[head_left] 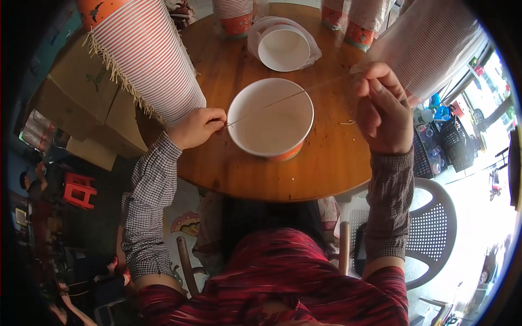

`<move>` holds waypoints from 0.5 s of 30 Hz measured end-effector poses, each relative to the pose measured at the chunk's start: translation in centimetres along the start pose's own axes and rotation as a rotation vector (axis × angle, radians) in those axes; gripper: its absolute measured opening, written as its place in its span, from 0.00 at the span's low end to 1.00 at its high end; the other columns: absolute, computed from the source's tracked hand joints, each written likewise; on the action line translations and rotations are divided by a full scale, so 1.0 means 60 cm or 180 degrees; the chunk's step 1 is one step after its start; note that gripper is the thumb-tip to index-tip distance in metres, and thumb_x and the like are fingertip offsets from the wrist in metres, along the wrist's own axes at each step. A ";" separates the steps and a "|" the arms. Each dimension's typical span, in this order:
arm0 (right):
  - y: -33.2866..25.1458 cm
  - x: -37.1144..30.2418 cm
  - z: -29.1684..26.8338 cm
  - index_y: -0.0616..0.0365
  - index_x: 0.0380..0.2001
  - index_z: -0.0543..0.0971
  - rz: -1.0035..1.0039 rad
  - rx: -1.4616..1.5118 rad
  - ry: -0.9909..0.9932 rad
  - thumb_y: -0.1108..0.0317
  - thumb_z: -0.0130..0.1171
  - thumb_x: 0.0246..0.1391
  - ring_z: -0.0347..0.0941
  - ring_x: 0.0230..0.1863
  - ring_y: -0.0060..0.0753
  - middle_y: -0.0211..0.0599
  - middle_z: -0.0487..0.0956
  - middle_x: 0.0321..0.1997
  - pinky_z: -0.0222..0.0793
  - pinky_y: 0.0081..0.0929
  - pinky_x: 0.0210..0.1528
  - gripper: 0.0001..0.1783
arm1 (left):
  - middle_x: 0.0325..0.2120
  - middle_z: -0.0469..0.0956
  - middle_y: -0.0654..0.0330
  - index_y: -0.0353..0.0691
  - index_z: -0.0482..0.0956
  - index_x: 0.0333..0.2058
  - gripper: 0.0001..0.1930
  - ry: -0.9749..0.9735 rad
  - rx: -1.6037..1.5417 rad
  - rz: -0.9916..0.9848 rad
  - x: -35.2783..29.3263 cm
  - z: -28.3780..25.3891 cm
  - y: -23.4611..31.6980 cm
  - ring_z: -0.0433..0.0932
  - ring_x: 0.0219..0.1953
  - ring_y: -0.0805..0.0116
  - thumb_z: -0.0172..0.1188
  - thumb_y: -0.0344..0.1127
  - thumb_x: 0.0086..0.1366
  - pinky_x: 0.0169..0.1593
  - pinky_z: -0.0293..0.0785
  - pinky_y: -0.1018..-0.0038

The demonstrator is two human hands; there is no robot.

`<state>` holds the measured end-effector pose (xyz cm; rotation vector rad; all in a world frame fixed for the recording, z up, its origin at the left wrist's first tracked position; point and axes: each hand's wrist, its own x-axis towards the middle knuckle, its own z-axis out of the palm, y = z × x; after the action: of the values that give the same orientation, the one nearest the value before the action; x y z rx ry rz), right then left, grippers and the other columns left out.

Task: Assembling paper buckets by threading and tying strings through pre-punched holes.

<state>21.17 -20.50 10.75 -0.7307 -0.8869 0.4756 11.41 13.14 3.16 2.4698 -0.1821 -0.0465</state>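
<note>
A thin straw-coloured strand point(266, 108) is stretched at a slant over the mouth of a white paper bowl point(272, 130) with an orange base. My left hand point(198, 127) is closed in a pinch on the strand's lower end, just left of the bowl's rim. Higher up on the right, my right hand point(385, 108) has its fingers closed on the other end, which shows only faintly. Beside my left hand lies a long stack of nested paper bowls point(144, 54), with a fringe of similar strands along its left side.
A round wooden table point(326, 168) bears everything. Toward its far side stand a second white bowl point(284, 49) in clear plastic and bagged stacks of bowls point(440, 43). Cardboard boxes point(81, 103) and a red stool point(79, 190) are on the left, a grey plastic chair point(435, 233) on the right.
</note>
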 end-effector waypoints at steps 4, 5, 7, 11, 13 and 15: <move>0.046 0.018 -0.010 0.59 0.43 0.75 0.0252 -0.0097 0.0343 0.72 0.48 0.62 0.72 0.26 0.16 0.35 0.79 0.37 0.67 0.12 0.20 0.09 | 0.27 0.74 0.55 0.34 0.74 0.33 0.04 0.1181 0.1035 0.0572 0.004 -0.014 -0.014 0.76 0.34 0.53 0.54 0.29 0.61 0.34 0.71 0.66; 0.059 0.018 -0.015 0.59 0.42 0.75 0.0304 0.0005 0.0466 0.72 0.49 0.62 0.73 0.28 0.17 0.34 0.79 0.38 0.70 0.14 0.24 0.09 | 0.27 0.75 0.55 0.34 0.74 0.33 0.04 0.1735 0.1028 0.0736 0.010 -0.014 -0.002 0.76 0.34 0.53 0.55 0.28 0.61 0.35 0.72 0.67; 0.077 0.019 -0.011 0.59 0.42 0.75 0.0285 0.0272 0.0575 0.73 0.49 0.62 0.74 0.28 0.19 0.34 0.80 0.38 0.72 0.16 0.27 0.09 | 0.29 0.77 0.55 0.33 0.76 0.33 0.03 0.2414 0.0761 0.0958 0.015 -0.015 0.033 0.78 0.33 0.56 0.56 0.25 0.60 0.35 0.73 0.71; 0.102 0.017 -0.004 0.59 0.42 0.74 0.0215 0.0417 0.0410 0.73 0.49 0.62 0.74 0.29 0.20 0.37 0.80 0.39 0.73 0.18 0.29 0.08 | 0.32 0.81 0.55 0.33 0.77 0.36 0.06 0.1937 -0.0799 0.0914 0.002 0.041 0.125 0.80 0.35 0.68 0.59 0.27 0.61 0.38 0.75 0.75; 0.108 0.015 0.011 0.59 0.42 0.74 0.0275 0.0454 0.0369 0.73 0.48 0.62 0.75 0.30 0.21 0.38 0.79 0.40 0.73 0.19 0.29 0.08 | 0.33 0.80 0.57 0.34 0.78 0.38 0.09 0.1795 -0.1312 0.1024 0.007 0.075 0.154 0.80 0.36 0.68 0.61 0.30 0.59 0.41 0.75 0.73; 0.113 0.012 0.026 0.59 0.42 0.74 0.0344 0.0555 0.0379 0.73 0.48 0.62 0.75 0.30 0.21 0.38 0.79 0.40 0.73 0.19 0.29 0.08 | 0.33 0.80 0.58 0.34 0.78 0.39 0.10 0.1600 -0.1563 0.1173 0.019 0.101 0.173 0.80 0.36 0.68 0.62 0.31 0.59 0.42 0.75 0.73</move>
<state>19.77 -14.93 6.73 -0.6419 -0.6876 0.5918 10.79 1.22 4.84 1.8565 -0.3534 0.6076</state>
